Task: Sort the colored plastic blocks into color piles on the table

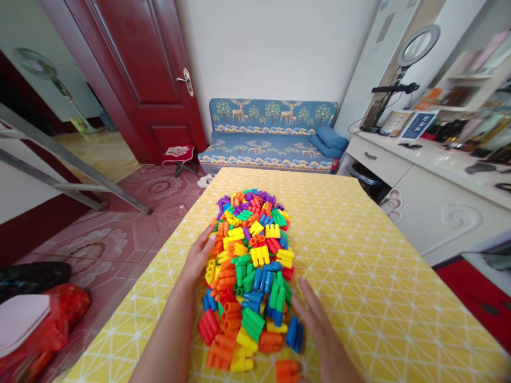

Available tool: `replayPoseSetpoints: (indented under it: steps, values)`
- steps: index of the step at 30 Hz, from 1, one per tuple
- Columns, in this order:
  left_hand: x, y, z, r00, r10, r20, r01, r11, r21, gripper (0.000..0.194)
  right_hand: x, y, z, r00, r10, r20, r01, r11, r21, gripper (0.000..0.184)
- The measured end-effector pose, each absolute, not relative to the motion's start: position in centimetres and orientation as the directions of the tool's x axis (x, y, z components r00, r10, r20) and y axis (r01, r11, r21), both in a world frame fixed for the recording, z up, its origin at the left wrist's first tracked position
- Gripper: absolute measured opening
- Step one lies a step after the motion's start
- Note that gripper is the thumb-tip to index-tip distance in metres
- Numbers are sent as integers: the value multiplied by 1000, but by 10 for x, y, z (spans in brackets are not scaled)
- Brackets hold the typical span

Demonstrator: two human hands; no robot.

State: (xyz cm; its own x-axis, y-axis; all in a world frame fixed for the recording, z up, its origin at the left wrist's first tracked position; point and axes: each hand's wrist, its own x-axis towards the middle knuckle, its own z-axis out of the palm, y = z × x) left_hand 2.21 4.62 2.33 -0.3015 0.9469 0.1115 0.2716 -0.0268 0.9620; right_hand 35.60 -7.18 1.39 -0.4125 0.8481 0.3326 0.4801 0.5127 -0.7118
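Observation:
A heap of colourful plastic building pieces (249, 266) in red, orange, yellow, green, blue and purple lies on a table with a yellow patterned cloth (359, 266). My left hand (198, 256) rests flat against the heap's left edge, fingers stretched out and together. On the heap's right side, near the front, my right hand (319, 324) lies flat on the cloth with straight fingers, close to a blue piece (295, 335). Neither hand holds anything. An orange piece (288, 369) lies apart at the front.
A blue patterned sofa (271, 135) stands beyond the table's far end, next to a dark red door (139, 74). A white cabinet (431, 186) with a ring light (417, 48) is on the right. A red bag (43, 324) lies on the tiled floor at left.

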Motion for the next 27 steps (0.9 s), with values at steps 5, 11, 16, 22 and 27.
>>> replayPoseSetpoints:
  steps: [5, 11, 16, 22, 27]
  values:
    - [24, 53, 13, -250, 938, 240, 445, -109, 889, 53, 341, -75, 11, -608, 702, 371, 535, 708, -462, 83]
    - [23, 50, 13, -245, 928, 280, 458, -144, 878, 50, 316, -12, 39, -533, 728, 432, 525, 684, -506, 59]
    - [24, 47, 15, -271, 926, 263, 424, -131, 896, 51, 285, 34, 49, -283, 868, 409, 490, 497, -716, 48]
    - [34, 33, 46, -231, 906, 354, 551, -178, 816, 46, 286, 42, 55, -168, 952, 256, 179, 285, -942, 39]
    - [79, 11, 89, 21, 934, 357, 598, -298, 744, 44, 296, 24, 50, -158, 969, 190, -12, 190, -982, 25]
